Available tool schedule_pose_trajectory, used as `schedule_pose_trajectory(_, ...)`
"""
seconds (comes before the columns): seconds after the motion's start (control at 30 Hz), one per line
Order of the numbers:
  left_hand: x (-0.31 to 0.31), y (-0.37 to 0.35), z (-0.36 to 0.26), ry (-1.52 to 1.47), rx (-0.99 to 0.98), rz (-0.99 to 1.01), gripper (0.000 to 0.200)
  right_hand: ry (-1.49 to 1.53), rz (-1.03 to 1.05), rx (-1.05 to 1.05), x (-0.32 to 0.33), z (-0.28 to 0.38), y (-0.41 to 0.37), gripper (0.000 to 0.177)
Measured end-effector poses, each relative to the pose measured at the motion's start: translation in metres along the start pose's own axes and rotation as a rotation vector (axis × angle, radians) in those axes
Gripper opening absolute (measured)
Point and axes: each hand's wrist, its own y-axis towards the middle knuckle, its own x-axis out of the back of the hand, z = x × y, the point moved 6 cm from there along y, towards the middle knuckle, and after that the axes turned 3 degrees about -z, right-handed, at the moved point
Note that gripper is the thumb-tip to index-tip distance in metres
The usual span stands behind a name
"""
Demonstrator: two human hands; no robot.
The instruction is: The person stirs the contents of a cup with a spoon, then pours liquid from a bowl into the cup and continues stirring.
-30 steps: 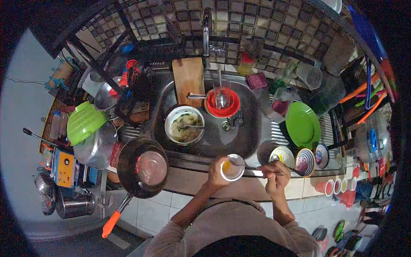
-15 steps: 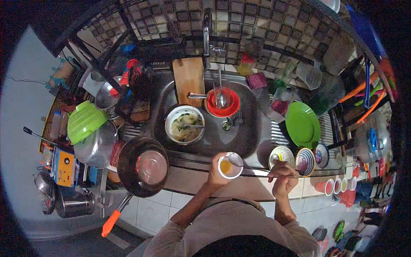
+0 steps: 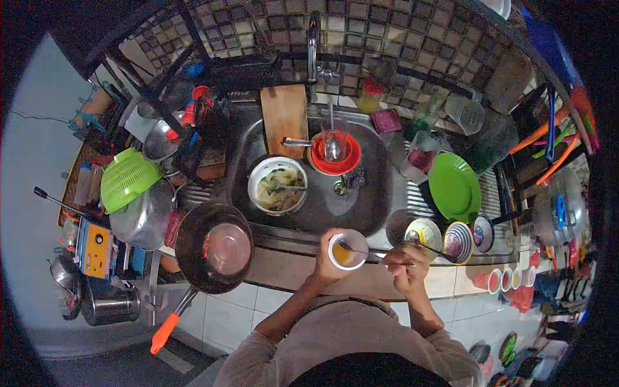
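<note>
My left hand (image 3: 329,261) is wrapped round a white cup (image 3: 356,243) with something orange-yellow inside, at the sink's front edge. Just to its right, my right hand (image 3: 409,263) is closed on a thin metal spoon (image 3: 374,253), whose far end reaches into the cup. Beyond them in the sink (image 3: 277,226) sit a white bowl of food (image 3: 278,186) and a red bowl (image 3: 348,164) that holds a glass (image 3: 333,145) with a spoon in it. Small bowls (image 3: 458,243) stand on the counter to the right of my right hand.
A dark frying pan (image 3: 187,258) with an orange handle overhangs the front left edge. A wooden board (image 3: 284,116) leans at the sink's back under the faucet (image 3: 313,48). A green plate (image 3: 454,187) is at right; a green colander (image 3: 129,180) is at left.
My right hand has moved left, closer to the cup, with the spoon still in its fingers. My left hand and the cup are nearly where they were.
</note>
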Motion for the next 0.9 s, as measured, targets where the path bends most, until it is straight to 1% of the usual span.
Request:
schedule_pose_trajectory(0.07, 0.002, 0.002, -0.009, 0.115, -0.095, 0.022, 0.083, -0.005, 0.027, 0.005, -0.006, 0.002, 0.0, 0.036)
schedule_pose_trajectory(0.17, 0.003, 0.002, -0.011, 0.158, -0.086, 0.038, 0.083, 0.019, -0.016, 0.039, -0.008, 0.006, -0.001, 0.047)
schedule_pose_trajectory(0.2, 0.003, 0.0, -0.007, 0.156, -0.086, 0.038, 0.083, 0.017, -0.016, 0.039, -0.008, 0.005, -0.002, 0.047)
schedule_pose_trajectory(0.27, 0.003, -0.005, 0.007, 0.094, -0.05, 0.046, 0.083, 0.057, -0.058, -0.007, -0.003, 0.0, -0.007, 0.049)
schedule_pose_trajectory(0.3, 0.003, -0.004, 0.003, 0.095, -0.049, 0.044, 0.083, 0.058, -0.056, -0.007, -0.002, 0.002, -0.006, 0.049)
schedule_pose_trajectory(0.37, 0.005, -0.001, -0.006, 0.123, -0.037, 0.037, 0.084, 0.227, -0.097, -0.121, 0.005, 0.0, -0.005, 0.046)
schedule_pose_trajectory(0.4, 0.005, -0.001, -0.006, 0.123, -0.037, 0.037, 0.084, 0.271, -0.168, -0.132, 0.007, -0.003, -0.01, 0.051)
schedule_pose_trajectory(0.43, 0.005, -0.001, -0.004, 0.056, -0.005, 0.027, 0.082, 0.271, -0.169, -0.131, 0.007, -0.004, -0.01, 0.051)
schedule_pose_trajectory(0.47, 0.005, -0.001, -0.002, -0.012, 0.028, 0.017, 0.08, 0.305, -0.221, -0.156, 0.009, -0.004, -0.009, 0.051)
schedule_pose_trajectory(0.5, 0.005, 0.001, -0.005, -0.013, 0.028, 0.018, 0.08, 0.339, -0.273, -0.18, 0.011, -0.005, -0.008, 0.051)
schedule_pose_trajectory(0.57, 0.005, 0.006, -0.014, 0.008, -0.051, 0.003, 0.079, 0.351, -0.306, -0.185, 0.011, -0.004, -0.008, 0.049)
schedule_pose_trajectory(0.63, 0.004, 0.009, -0.023, -0.027, -0.058, -0.006, 0.081, 0.365, -0.339, -0.191, 0.01, -0.003, -0.006, 0.047)
schedule_pose_trajectory(0.67, 0.003, 0.011, -0.028, -0.063, -0.065, -0.015, 0.082, 0.371, -0.36, -0.182, 0.01, -0.001, -0.005, 0.043)
schedule_pose_trajectory(0.7, 0.004, 0.012, -0.032, -0.063, -0.065, -0.015, 0.082, 0.377, -0.381, -0.173, 0.011, 0.0, -0.005, 0.039)
schedule_pose_trajectory(0.73, 0.006, 0.014, -0.038, 0.004, -0.105, -0.043, 0.083, 0.377, -0.381, -0.173, 0.01, 0.001, -0.005, 0.039)
schedule_pose_trajectory(0.77, 0.008, 0.015, -0.042, 0.07, -0.145, -0.071, 0.085, 0.426, -0.425, -0.198, 0.011, -0.001, -0.008, 0.038)
schedule_pose_trajectory(0.8, 0.011, 0.013, -0.04, 0.063, -0.154, -0.125, 0.085, 0.475, -0.468, -0.223, 0.012, -0.003, -0.011, 0.037)
schedule_pose_trajectory(0.83, 0.011, 0.012, -0.036, 0.062, -0.153, -0.124, 0.085, 0.474, -0.469, -0.224, 0.011, 0.0, -0.012, 0.037)
schedule_pose_trajectory(0.9, 0.014, 0.01, -0.032, 0.063, -0.173, -0.186, 0.085, 0.526, -0.494, -0.352, 0.01, -0.002, -0.016, 0.039)
